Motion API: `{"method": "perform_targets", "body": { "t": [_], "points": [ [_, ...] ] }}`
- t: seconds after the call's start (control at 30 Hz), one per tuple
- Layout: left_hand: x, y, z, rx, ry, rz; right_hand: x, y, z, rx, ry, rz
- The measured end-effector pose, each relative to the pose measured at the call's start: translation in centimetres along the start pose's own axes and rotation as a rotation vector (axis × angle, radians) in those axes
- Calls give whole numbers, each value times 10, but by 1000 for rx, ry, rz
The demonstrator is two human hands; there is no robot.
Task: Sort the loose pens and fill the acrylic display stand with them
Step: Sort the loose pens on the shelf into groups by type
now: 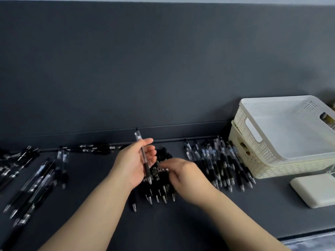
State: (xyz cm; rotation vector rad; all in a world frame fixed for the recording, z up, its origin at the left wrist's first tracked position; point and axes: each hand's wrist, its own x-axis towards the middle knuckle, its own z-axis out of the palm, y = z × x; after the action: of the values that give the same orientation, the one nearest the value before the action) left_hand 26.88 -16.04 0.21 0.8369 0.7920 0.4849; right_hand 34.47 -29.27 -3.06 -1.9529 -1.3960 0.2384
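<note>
The dark grey wall panel fills most of your view, and below it the matte dark table runs out of frame on both sides. At your far right a white perforated basket is nested askew in a cream one. Both are cut by the edge, and what lies behind their handle slots is too small to tell.

Pens lie in sorted groups. A fan of them at your left is partly cropped and a short clutch sits against the back ledge. A neat row lies just beside the baskets, and a black pile is under your hands. A flat white box lies in front of the baskets.

Your left hand is turned palm up, fingers loosely curled around one pen, which points away from you. Your right hand is motion-blurred over the centre pile. Its fingertips touch the pens there, but whether they pinch one cannot be told.
</note>
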Motion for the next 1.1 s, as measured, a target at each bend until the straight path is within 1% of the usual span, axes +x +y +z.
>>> {"method": "perform_targets", "body": {
  "t": [0.07,0.13,0.23,0.3,0.33,0.37,0.43,0.47,0.5,0.57,0.6,0.67,0.73,0.77,0.83,0.9,1.0,1.1],
  "points": [
    [-4,-10,13,27,-59,-4,0,-4,-7,185,156,117],
    [-11,-20,29,20,-134,-43,1,-8,-15,287,182,208],
    [-22,-32,49,78,-225,-88,-4,-7,-23,233,188,297],
    [-22,-37,54,189,-245,-52,-9,2,-34,124,261,356],
    [-20,-39,52,292,-236,-5,-11,10,-41,35,295,388],
    [-16,-40,48,457,-220,70,-13,18,-49,-72,313,423],
    [-10,-41,35,963,-220,281,-15,35,-61,-289,317,499],
    [-8,-41,30,1167,-239,368,-16,44,-64,-375,298,542],
    [-7,-41,25,1290,-259,419,-16,52,-66,-445,263,582],
    [-5,-37,16,1361,-270,442,-15,61,-66,-547,188,622],
    [-5,-33,11,1364,-253,450,-13,61,-66,-583,174,620],
    [-3,-21,-1,1375,-202,480,-7,52,-63,-615,203,590],
    [0,-8,-17,1396,-148,493,4,35,-55,-565,242,504],
    [0,-2,-26,1404,-123,496,11,24,-48,-516,236,436],
    [0,9,-46,1427,-81,493,25,2,-30,-423,152,286],
    [-2,19,-70,1464,-31,469,42,-17,-6,-371,24,188],
    [-7,33,-113,1542,87,419,68,-42,32,-325,-120,100],
    [-15,50,-156,1661,260,352,96,-67,66,-330,-220,56]
  ]
}}
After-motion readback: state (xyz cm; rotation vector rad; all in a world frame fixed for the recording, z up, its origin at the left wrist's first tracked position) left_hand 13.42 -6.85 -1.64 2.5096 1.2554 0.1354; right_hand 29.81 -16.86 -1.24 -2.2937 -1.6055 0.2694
